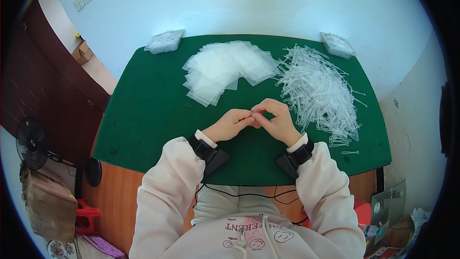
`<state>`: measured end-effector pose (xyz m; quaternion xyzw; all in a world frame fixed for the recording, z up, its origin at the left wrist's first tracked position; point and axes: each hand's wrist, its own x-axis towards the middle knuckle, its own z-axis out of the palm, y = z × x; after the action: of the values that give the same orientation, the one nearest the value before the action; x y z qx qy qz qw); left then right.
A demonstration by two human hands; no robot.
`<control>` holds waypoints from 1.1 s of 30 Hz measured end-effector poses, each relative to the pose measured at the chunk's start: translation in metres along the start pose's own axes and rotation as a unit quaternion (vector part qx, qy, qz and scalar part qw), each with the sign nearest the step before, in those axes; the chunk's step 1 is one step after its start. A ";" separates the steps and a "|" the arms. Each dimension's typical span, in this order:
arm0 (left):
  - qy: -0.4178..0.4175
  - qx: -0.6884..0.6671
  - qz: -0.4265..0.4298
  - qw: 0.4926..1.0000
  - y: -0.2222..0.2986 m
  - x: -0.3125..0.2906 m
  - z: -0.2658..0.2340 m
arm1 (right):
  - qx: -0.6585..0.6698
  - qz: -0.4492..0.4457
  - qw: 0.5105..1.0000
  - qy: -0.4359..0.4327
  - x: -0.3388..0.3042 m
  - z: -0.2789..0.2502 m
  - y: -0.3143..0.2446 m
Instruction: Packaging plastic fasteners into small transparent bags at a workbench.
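My left hand point(231, 123) and my right hand point(277, 120) meet above the middle of the green table point(148, 124). Their thumbs and fingertips are pinched together and touch one another. Whatever lies between them is too small and too covered to make out. Just beyond the hands, flat translucent plastic bags point(215, 74) lie spread in an overlapping heap. To the right of my right hand is a big loose pile of thin clear plastic sticks point(318, 93), some with a small loop at one end.
Clear plastic boxes stand at the table's far corners, one on the left point(164, 41) and one on the right point(337, 45). A single stick point(350, 152) lies near the right edge. Black cables point(249, 194) hang below the front edge. A fan point(31, 143) stands at left.
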<state>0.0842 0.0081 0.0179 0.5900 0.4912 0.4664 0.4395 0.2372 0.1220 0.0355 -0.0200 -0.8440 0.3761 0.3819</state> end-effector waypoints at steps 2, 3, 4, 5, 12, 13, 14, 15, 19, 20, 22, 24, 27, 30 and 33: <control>0.001 0.032 -0.012 0.999 0.005 0.000 0.001 | 0.015 0.012 1.000 -0.009 0.000 -0.002 0.000; 0.001 0.049 -0.018 0.999 0.008 0.000 0.002 | 0.020 0.013 1.000 -0.004 -0.001 -0.002 0.003; -0.001 0.052 -0.018 0.998 0.011 0.000 0.004 | 0.024 0.015 1.000 0.002 -0.002 -0.002 0.006; 0.066 0.036 0.017 0.997 0.016 -0.002 0.007 | 0.029 0.016 0.999 0.009 -0.003 -0.002 0.008; 0.208 -0.027 0.091 0.974 0.059 -0.011 -0.004 | 0.060 0.041 0.997 0.013 -0.006 -0.001 0.017; 0.216 0.059 0.107 0.969 0.056 -0.006 -0.006 | 0.064 0.039 0.997 0.011 -0.006 0.001 0.017; 0.222 0.145 0.121 0.957 0.052 -0.002 -0.008 | 0.067 0.039 0.997 0.009 -0.006 0.002 0.016; 0.227 0.230 0.133 0.937 0.047 -0.002 -0.010 | 0.063 0.065 0.996 0.017 -0.006 0.001 0.017; 0.271 0.107 0.064 0.955 0.039 -0.002 -0.010 | 0.052 0.113 0.992 0.027 -0.003 0.002 0.017; 0.273 0.110 0.064 0.954 0.039 -0.009 -0.010 | 0.051 0.115 0.992 0.022 -0.004 0.004 0.016; 0.143 -0.012 0.077 0.987 0.093 -0.017 0.010 | 0.044 0.123 0.991 0.031 -0.006 0.001 0.020; -0.002 -0.145 0.189 0.971 0.135 -0.029 0.035 | 0.053 0.127 0.990 0.029 -0.009 -0.002 0.026; -0.157 -0.363 0.385 0.834 0.166 -0.060 0.083 | 0.052 0.131 0.989 0.041 -0.012 -0.008 0.028; -0.350 -0.292 0.350 0.818 0.203 -0.072 0.081 | 0.067 0.102 0.992 0.034 -0.004 0.004 0.017; -0.254 -0.379 0.264 0.850 0.242 -0.076 0.097 | 0.064 0.105 0.992 0.035 -0.011 -0.005 0.027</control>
<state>0.2138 -0.1044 0.2277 0.5827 -0.0267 0.5489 0.5987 0.2411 0.1410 0.0132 -0.0978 -0.7975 0.4662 0.3702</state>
